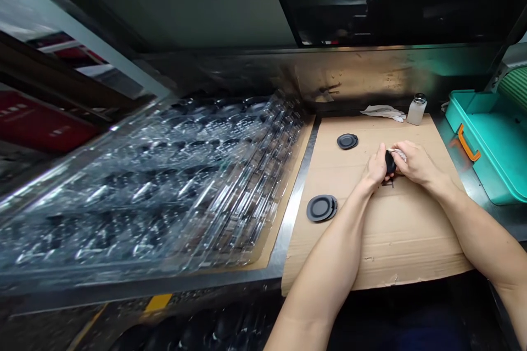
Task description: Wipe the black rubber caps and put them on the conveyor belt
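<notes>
Brown cardboard, a flat sheet [411, 236] on the bench, is the landmark in the head view, the only one. Above its far half, right of its middle, the left hand [375, 164] holds a small black part [390, 163], its thumb along the upper edge and some fingertips showing underneath, so the part is pinched and stands roughly on edge. From the other side the right hand [418, 162] has its fingers curled together, apparently pinching a scrap of white cloth [399, 153] against or just beside the part; the exact contact is too small to tell.

On the sheet's left side lie two small piles of black discs: a far pile [347, 141] and a near pile [321, 208]. At its far edge are a white glove-like cloth [383, 113] and a dark-capped bottle [417, 111]. Beyond its right edge is a teal bin [489, 131] with an orange handle [468, 143]; beyond its left edge, clear plastic trays [144, 192].

The step in hand looks like wiping the part. A further stroke would call for a steady left pinch and light cloth pressure.
</notes>
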Action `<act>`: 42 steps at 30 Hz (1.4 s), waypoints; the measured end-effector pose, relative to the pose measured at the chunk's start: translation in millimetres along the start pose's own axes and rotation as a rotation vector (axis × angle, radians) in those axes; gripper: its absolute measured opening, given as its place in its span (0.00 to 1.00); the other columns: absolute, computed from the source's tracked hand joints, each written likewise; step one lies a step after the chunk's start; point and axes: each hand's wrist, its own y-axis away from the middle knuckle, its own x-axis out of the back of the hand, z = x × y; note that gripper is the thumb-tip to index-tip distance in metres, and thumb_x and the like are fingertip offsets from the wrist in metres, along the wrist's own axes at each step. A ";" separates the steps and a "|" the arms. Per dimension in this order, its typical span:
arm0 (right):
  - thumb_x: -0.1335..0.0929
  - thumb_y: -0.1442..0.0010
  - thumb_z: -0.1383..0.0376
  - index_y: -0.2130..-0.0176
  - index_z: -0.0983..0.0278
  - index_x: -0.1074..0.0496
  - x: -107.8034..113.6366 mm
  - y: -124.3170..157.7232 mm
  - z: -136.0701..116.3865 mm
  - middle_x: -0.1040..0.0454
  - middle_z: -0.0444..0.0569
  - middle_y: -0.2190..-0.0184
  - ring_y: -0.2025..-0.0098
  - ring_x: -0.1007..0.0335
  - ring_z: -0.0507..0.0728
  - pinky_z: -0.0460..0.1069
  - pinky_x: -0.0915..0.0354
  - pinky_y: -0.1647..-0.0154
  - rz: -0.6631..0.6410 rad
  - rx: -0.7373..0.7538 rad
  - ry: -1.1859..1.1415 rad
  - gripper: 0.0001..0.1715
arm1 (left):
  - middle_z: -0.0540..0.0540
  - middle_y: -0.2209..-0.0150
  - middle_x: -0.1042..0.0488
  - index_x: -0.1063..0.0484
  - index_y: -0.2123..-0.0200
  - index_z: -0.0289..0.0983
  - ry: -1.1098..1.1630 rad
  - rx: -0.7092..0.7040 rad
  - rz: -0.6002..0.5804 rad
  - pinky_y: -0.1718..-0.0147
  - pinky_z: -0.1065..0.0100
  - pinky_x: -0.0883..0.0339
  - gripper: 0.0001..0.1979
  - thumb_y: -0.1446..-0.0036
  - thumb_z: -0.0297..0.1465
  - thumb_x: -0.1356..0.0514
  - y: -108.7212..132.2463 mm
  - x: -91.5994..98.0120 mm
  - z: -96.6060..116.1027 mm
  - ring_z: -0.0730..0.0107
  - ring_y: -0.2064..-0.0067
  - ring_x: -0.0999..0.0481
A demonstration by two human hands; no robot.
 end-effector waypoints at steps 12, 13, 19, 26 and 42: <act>0.38 0.31 0.61 0.58 0.62 0.23 7.1 -0.1 -12.2 0.19 0.56 0.58 0.58 0.26 0.62 0.52 0.44 0.63 -0.068 -0.094 0.267 0.15 | 0.44 0.86 0.31 0.28 0.81 0.37 -0.363 -0.156 0.027 0.84 0.67 0.45 0.39 0.30 0.58 0.54 10.2 -5.0 7.0 0.68 0.87 0.34; 0.37 0.31 0.61 0.59 0.62 0.23 7.3 -0.1 -12.6 0.19 0.56 0.59 0.59 0.26 0.62 0.52 0.45 0.63 -0.083 -0.121 0.278 0.15 | 0.44 0.86 0.31 0.29 0.81 0.37 -0.380 -0.155 0.025 0.84 0.67 0.45 0.39 0.30 0.58 0.54 11.0 -5.6 7.6 0.68 0.87 0.34; 0.37 0.31 0.62 0.59 0.62 0.22 6.1 -0.6 -14.3 0.18 0.54 0.58 0.57 0.25 0.62 0.52 0.45 0.63 -0.076 -0.111 0.284 0.14 | 0.44 0.85 0.30 0.30 0.81 0.37 -0.425 -0.195 0.007 0.82 0.67 0.41 0.39 0.30 0.59 0.56 15.3 -7.0 10.1 0.67 0.85 0.32; 0.36 0.33 0.63 0.61 0.62 0.22 7.0 -0.5 -14.3 0.17 0.53 0.60 0.59 0.25 0.60 0.51 0.45 0.64 -0.098 -0.141 0.259 0.12 | 0.44 0.85 0.30 0.30 0.81 0.37 -0.449 -0.202 0.010 0.82 0.67 0.40 0.40 0.32 0.62 0.56 14.4 -5.9 7.1 0.68 0.84 0.31; 0.34 0.35 0.64 0.72 0.60 0.26 3.8 -2.1 5.4 0.23 0.46 0.74 0.72 0.32 0.55 0.50 0.44 0.66 -0.010 -0.021 -0.062 0.14 | 0.42 0.83 0.27 0.23 0.77 0.35 -0.237 -0.173 -0.023 0.83 0.67 0.43 0.33 0.29 0.51 0.48 8.3 -1.9 -3.4 0.69 0.85 0.34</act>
